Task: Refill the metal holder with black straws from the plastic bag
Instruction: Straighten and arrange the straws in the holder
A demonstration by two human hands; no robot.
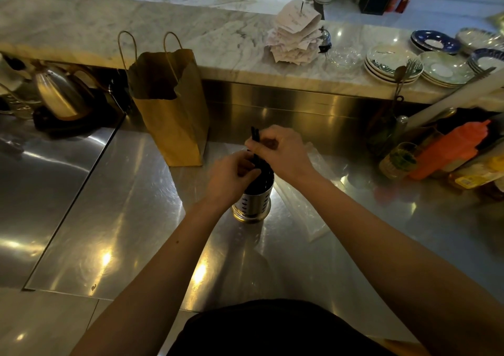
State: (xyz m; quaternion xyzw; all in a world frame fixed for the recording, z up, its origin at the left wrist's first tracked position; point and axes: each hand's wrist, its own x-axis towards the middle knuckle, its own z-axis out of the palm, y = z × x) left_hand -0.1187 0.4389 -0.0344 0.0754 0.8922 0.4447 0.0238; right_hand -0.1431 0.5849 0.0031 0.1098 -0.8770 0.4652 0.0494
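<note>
A perforated metal holder [252,205] stands upright on the steel counter, with black straws [256,148] sticking out of its top. My right hand [278,151] grips the upper part of the straw bundle, directly above the holder. My left hand [231,174] has its fingers curled around the straws lower down, at the holder's rim. A clear plastic bag [308,205] lies flat on the counter just right of the holder, partly under my right forearm.
A brown paper bag [171,110] stands behind-left of the holder. A metal kettle [61,93] sits far left. Jars and an orange squeeze bottle [450,151] crowd the right. Stacked plates [392,65] and paper receipts [296,33] sit on the marble ledge.
</note>
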